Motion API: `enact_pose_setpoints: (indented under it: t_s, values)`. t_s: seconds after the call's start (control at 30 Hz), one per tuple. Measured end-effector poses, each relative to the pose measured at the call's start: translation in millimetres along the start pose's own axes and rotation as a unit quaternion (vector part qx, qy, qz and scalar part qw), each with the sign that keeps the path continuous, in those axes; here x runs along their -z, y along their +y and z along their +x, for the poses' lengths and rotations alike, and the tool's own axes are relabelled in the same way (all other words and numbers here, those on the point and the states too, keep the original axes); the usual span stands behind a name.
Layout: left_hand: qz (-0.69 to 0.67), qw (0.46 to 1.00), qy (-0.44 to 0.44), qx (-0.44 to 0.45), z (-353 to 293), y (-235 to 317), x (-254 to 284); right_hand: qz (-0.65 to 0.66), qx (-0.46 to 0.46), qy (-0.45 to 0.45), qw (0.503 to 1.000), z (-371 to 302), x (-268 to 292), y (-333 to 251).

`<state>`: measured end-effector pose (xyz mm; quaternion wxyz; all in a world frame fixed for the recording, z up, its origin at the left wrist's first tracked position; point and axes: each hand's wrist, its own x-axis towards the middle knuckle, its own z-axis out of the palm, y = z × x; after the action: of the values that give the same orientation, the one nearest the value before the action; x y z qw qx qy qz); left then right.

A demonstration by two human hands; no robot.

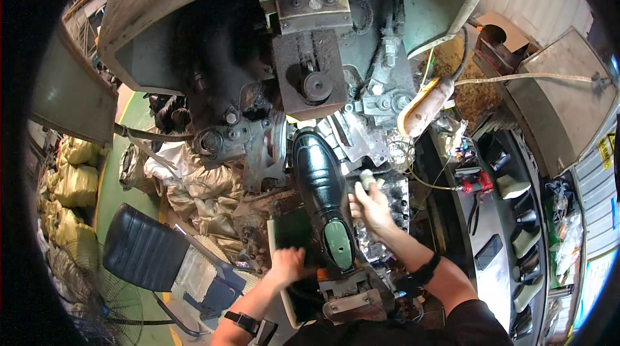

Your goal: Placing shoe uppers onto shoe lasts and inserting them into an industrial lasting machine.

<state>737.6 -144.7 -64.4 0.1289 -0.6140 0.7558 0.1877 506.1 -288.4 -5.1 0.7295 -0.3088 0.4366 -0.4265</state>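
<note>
A glossy black shoe upper [316,165] is stretched over a green shoe last [338,242]. It lies toe away from me in the middle of the machine, under a dark metal block [310,74]. To the right of the shoe, my right hand [373,209] is closed with thumb and fingers at a small pale cylindrical piece [368,180]; whether that piece is fixed or loose I cannot tell. Left of the heel end, my left hand [288,266] is curled into a fist, and anything inside it is hidden.
Metal plates [352,136] surround the toe. A hand lamp [426,108] hangs at the right on its cable. Farther right, a rack [496,275] bears a phone, a red tool [476,183] and several shoe parts. A black chair [142,249] and filled sacks [210,197] are at left.
</note>
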Motion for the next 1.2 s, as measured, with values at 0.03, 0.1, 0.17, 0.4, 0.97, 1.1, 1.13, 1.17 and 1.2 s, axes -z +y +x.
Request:
enact_pose_setpoints:
  t_s: [0.03, 0.1, 0.17, 0.4, 0.97, 1.1, 1.13, 1.17, 1.2]
  values:
    - [0.111, 0.987, -0.093, -0.068, -5.2, -0.9, -10.5, 0.009, 0.056, -0.018, 0.998, -0.8, 12.5, 2.6]
    - [0.014, 0.994, -0.099, -0.051, -1.5, -3.0, -21.9, -0.046, 0.111, -0.02, 0.993, 2.0, 56.3, 0.5]
    - [-0.02, 0.992, -0.122, -0.036, 7.4, -3.2, -25.7, -0.191, 0.156, 0.057, 0.967, 3.6, 115.1, 2.5]
    - [-0.486, 0.847, 0.069, 0.206, 2.3, 9.0, -55.7, -0.168, -0.037, 0.237, 0.956, 28.4, 222.2, 94.8]
    - [-0.558, 0.755, 0.329, 0.096, -203.3, 13.9, 39.7, -0.249, 0.103, 0.321, 0.908, 32.7, 204.9, 66.5]
    - [-0.597, 0.58, 0.549, 0.073, -251.6, -13.6, 75.1, -0.139, 0.278, 0.157, 0.937, -63.6, 162.8, 4.7]
    - [-0.632, 0.521, 0.57, 0.061, -256.1, -17.7, 81.1, -0.198, 0.297, 0.109, 0.928, -94.0, 144.0, -3.0]
    - [-0.664, 0.485, 0.568, 0.033, -257.1, -20.3, 87.9, -0.265, 0.316, 0.06, 0.909, -122.9, 122.5, -10.3]
    - [-0.682, 0.464, 0.565, 0.015, -251.0, -22.2, 94.6, -0.335, 0.33, 0.023, 0.883, -149.2, 99.7, -15.0]
